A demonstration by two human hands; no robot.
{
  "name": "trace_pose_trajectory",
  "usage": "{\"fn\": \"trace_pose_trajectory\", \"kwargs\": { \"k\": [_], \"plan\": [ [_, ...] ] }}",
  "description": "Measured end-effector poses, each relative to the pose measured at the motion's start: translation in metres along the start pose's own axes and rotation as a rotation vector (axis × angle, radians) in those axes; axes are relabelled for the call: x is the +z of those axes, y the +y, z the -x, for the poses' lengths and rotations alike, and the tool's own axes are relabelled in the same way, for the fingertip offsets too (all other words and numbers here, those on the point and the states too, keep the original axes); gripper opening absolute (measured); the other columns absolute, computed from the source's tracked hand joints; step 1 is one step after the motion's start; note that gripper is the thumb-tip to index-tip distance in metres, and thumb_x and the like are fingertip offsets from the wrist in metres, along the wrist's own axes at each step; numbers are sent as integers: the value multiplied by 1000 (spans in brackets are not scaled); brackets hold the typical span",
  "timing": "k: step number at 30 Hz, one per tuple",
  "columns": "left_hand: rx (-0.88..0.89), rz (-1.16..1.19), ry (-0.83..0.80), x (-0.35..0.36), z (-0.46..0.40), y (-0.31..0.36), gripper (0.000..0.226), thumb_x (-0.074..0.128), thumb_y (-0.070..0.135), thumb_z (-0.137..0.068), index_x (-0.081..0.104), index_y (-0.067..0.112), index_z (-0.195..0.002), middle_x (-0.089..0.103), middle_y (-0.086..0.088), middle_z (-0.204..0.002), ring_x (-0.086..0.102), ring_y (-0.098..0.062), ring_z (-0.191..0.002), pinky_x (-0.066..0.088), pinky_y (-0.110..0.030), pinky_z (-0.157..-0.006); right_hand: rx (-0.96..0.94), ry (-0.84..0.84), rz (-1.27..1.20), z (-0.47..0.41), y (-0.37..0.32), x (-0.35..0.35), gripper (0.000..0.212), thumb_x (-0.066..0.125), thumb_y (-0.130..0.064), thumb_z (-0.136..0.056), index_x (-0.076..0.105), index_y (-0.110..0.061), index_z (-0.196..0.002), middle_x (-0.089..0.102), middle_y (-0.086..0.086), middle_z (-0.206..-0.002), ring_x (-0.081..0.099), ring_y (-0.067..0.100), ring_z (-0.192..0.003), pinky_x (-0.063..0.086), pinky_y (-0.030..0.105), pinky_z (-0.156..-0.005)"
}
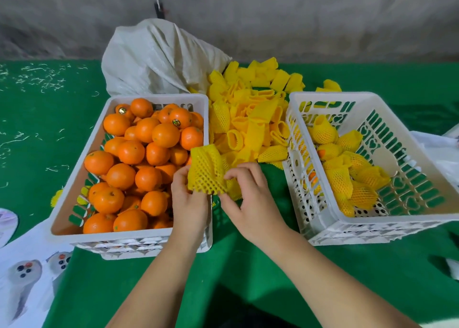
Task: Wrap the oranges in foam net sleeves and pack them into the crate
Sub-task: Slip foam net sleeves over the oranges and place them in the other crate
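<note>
A yellow foam net sleeve (207, 171) is stretched between both my hands, just above the near right corner of the left crate. My left hand (190, 203) pinches its lower left edge. My right hand (248, 198) grips its right side. No orange shows inside the sleeve. The left white crate (82, 158) is piled with bare oranges (139, 153). The right white crate (417, 218) holds several oranges wrapped in yellow sleeves (347, 168). A heap of loose yellow sleeves (250, 114) lies between the crates, further back.
A white woven sack (154, 59) slumps behind the left crate against a grey wall. Green cloth (248, 265) covers the table. White printed sheets (22, 273) lie at the near left corner, and a white cloth (437, 151) lies at the far right.
</note>
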State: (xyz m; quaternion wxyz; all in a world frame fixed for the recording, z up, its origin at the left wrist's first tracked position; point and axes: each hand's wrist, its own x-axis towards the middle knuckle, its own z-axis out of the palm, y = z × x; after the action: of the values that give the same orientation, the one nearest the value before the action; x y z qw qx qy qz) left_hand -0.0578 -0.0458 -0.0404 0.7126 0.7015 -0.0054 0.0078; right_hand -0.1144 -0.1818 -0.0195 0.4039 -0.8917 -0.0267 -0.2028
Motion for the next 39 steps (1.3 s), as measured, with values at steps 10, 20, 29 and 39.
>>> {"fn": "trace_pose_trajectory", "kwargs": {
  "k": [10,20,29,39],
  "plan": [
    [-25,193,-412,3,9,16,62,78,13,-93,49,14,-148,70,3,-130,67,-15,-120,56,-29,-97,1,230,-10,-9,10,-3,35,60,-3,-89,67,-3,-123,65,8,-119,62,20,-108,54,38,-88],
    [-11,245,-118,1,2,5,31,63,25,-91,63,1,-111,65,-16,-93,58,-21,-86,48,-41,-80,86,-107,47,10,6,10,28,61,-27,-91,66,-14,-115,59,-5,-111,59,12,-99,51,30,-84],
    [303,-164,-211,-3,12,-14,60,57,7,-105,39,21,-160,54,28,-148,52,3,-137,43,-10,-103,562,-170,-794,-20,-15,18,72,82,-69,-70,57,-48,-134,68,-13,-132,65,10,-123,52,41,-106],
    [335,-548,-154,9,25,-17,53,37,38,-103,55,17,-149,52,2,-108,35,-11,-106,33,-33,-93,588,63,-859,-20,-11,5,64,81,-47,-83,49,-37,-138,69,-10,-126,70,10,-113,60,35,-89]
  ]
}}
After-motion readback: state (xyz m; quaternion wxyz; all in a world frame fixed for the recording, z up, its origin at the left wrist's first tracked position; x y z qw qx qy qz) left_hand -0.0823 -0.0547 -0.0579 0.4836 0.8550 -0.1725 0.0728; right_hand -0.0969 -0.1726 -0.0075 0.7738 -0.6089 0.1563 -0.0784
